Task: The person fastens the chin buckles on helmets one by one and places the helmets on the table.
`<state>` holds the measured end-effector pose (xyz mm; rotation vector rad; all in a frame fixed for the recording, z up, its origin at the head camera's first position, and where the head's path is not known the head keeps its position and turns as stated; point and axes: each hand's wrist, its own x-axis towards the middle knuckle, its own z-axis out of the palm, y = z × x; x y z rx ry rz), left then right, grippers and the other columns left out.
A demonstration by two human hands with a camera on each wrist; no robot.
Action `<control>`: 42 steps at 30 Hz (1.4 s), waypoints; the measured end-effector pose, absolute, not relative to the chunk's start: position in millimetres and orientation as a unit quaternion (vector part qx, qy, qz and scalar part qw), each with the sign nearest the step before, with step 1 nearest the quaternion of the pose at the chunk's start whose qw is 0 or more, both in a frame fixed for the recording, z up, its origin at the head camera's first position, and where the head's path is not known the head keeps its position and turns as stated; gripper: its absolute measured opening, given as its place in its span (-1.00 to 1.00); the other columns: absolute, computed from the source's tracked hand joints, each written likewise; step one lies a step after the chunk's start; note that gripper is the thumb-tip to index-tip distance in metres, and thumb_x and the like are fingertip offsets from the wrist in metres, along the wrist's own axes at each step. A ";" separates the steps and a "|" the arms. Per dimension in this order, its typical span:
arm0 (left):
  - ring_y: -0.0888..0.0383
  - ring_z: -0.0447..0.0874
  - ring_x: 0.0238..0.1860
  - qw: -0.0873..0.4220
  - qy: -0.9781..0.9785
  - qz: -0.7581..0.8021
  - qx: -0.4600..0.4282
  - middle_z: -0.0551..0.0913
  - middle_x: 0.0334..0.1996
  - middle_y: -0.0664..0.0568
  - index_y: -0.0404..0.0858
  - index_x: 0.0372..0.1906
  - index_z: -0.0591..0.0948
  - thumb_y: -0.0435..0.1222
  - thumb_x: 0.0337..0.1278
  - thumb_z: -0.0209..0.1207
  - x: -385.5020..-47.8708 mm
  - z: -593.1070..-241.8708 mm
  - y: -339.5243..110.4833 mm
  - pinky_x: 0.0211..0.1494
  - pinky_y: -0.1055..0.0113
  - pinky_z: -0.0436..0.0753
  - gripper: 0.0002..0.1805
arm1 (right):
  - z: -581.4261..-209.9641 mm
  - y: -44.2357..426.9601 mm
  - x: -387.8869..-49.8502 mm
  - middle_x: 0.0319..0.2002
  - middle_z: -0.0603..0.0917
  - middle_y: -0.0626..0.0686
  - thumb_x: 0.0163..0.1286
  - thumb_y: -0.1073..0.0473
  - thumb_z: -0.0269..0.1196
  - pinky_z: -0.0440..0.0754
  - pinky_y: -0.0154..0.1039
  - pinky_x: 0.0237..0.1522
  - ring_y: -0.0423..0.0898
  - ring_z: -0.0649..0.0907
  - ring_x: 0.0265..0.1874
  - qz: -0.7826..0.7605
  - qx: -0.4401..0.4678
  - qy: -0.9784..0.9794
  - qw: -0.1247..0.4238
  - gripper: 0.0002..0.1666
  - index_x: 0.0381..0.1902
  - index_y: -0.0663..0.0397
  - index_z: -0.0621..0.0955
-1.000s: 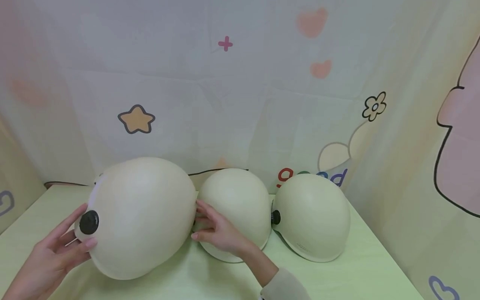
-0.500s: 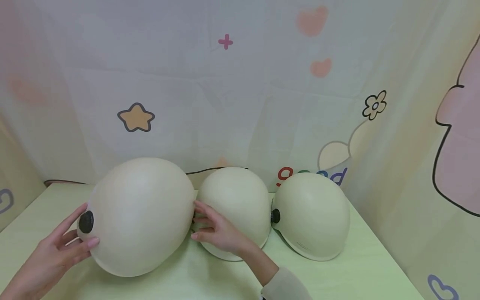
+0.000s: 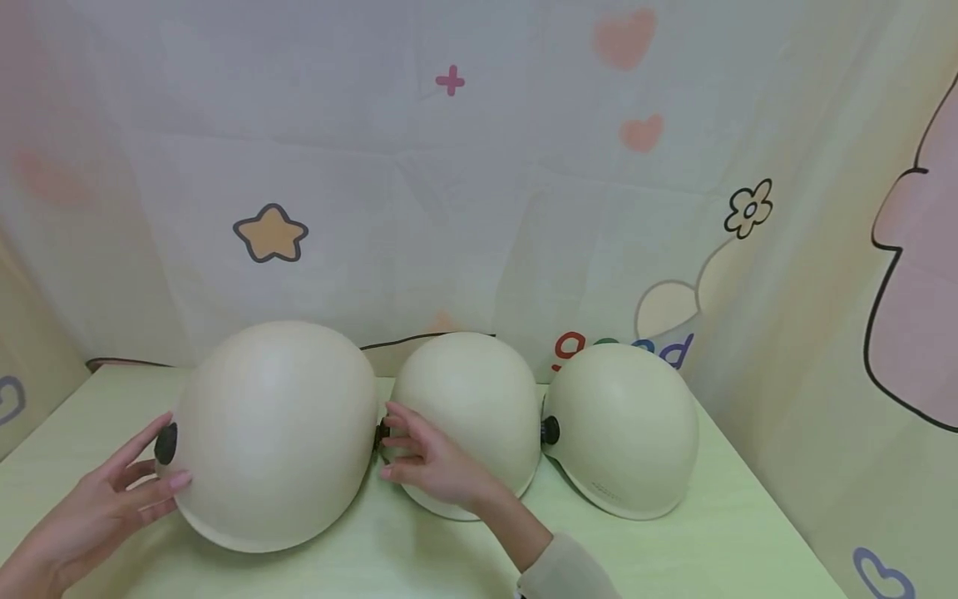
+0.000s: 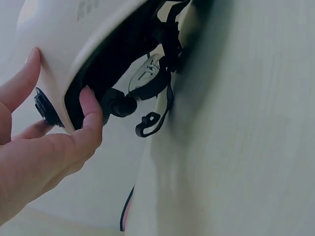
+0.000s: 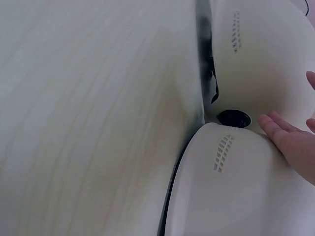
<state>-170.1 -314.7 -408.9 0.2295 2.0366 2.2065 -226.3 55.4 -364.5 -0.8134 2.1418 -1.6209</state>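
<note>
Three cream helmets stand in a row: a left one (image 3: 277, 433), a middle one (image 3: 479, 391) and a right one (image 3: 629, 424). My left hand (image 3: 97, 507) grips the left helmet's rim beside its black round knob (image 3: 166, 443). In the left wrist view, the thumb curls inside the shell, and a black chin strap (image 4: 172, 44) with a loose buckle (image 4: 147, 120) hangs beneath. My right hand (image 3: 437, 457) holds its fingers fairly straight at the gap between the left and middle helmets. In the right wrist view, its fingertips are near a black knob (image 5: 234, 118).
The helmets stand on a pale green tabletop (image 3: 419, 557). A printed cloth backdrop (image 3: 359, 183) rises close behind them, with a side panel (image 3: 846, 333) at the right.
The left helmet has turned, its knob shifting left and showing narrower. Its right edge has drawn back from my right fingertips, uncovering a black part in the gap. My right hand has hardly moved.
</note>
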 end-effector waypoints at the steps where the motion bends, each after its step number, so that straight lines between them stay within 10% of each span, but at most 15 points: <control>1: 0.22 0.54 -0.15 0.067 0.678 0.728 0.074 0.30 -0.09 -0.02 0.22 0.41 -0.05 -0.50 0.25 -0.03 -171.0 -409.9 -316.2 -0.10 0.36 0.57 -0.18 | -365.1 55.1 -226.3 0.32 0.20 0.18 0.24 0.33 0.21 0.36 -0.26 0.13 0.01 0.35 0.22 -0.568 -0.286 0.753 0.167 -0.16 0.40 -0.01 0.09; 14: 0.27 0.45 -0.04 0.108 0.765 0.635 0.031 -0.19 0.25 -0.51 0.16 0.41 -0.28 -0.33 0.26 0.05 -174.9 -415.4 -320.4 -0.13 0.44 0.51 -0.11 | -373.4 51.6 -225.3 0.27 0.30 0.13 0.23 0.36 0.22 0.43 -0.19 0.09 0.09 0.34 0.22 -0.544 -0.296 0.765 0.177 -0.23 0.36 0.03 0.20; 22: -0.43 -0.06 0.24 0.095 0.794 0.599 0.028 -0.19 0.30 -0.49 0.20 0.40 -0.27 -0.28 0.22 0.11 -180.2 -416.2 -316.4 0.08 -0.38 0.06 -0.08 | -379.5 48.3 -228.3 0.29 0.28 0.11 0.24 0.32 0.22 0.39 -0.13 0.13 0.07 0.32 0.23 -0.536 -0.319 0.759 0.184 -0.24 0.36 0.08 0.19; 31: -0.52 -0.19 0.23 0.086 0.794 0.602 0.026 -0.27 0.32 -0.49 0.23 0.40 -0.23 -0.27 0.22 0.11 -187.4 -413.5 -315.5 0.05 -0.43 -0.01 -0.10 | -384.4 40.0 -231.2 0.31 0.26 0.02 0.24 0.29 0.22 0.35 -0.15 0.16 -0.03 0.32 0.24 -0.533 -0.318 0.760 0.192 -0.23 0.36 0.07 0.19; 35: 0.00 0.19 0.28 0.053 0.799 0.599 0.035 -0.26 0.33 -0.47 0.19 0.42 -0.17 -0.25 0.23 0.10 -190.9 -409.4 -312.5 0.18 -0.03 0.33 -0.15 | -386.8 35.4 -232.8 0.31 0.26 0.01 0.24 0.29 0.23 0.35 -0.16 0.16 -0.04 0.32 0.24 -0.533 -0.319 0.759 0.197 -0.23 0.36 0.06 0.19; 39: 0.70 0.30 -0.11 0.019 0.800 0.598 0.042 -0.19 0.32 -0.46 0.15 0.43 -0.10 -0.25 0.23 0.10 -194.0 -407.1 -308.5 -0.16 0.61 0.48 -0.19 | -387.8 33.2 -233.8 0.32 0.24 0.00 0.23 0.29 0.23 0.34 -0.16 0.16 -0.03 0.31 0.24 -0.533 -0.316 0.759 0.198 -0.23 0.36 0.05 0.20; 42: 0.73 0.29 -0.14 0.005 0.805 0.592 0.042 -0.12 0.32 -0.46 0.11 0.43 -0.05 -0.25 0.21 0.12 -196.2 -406.3 -305.5 -0.18 0.63 0.47 -0.20 | -388.5 33.3 -234.3 0.33 0.23 0.00 0.24 0.29 0.23 0.34 -0.15 0.17 -0.03 0.32 0.24 -0.532 -0.317 0.759 0.200 -0.23 0.37 0.05 0.19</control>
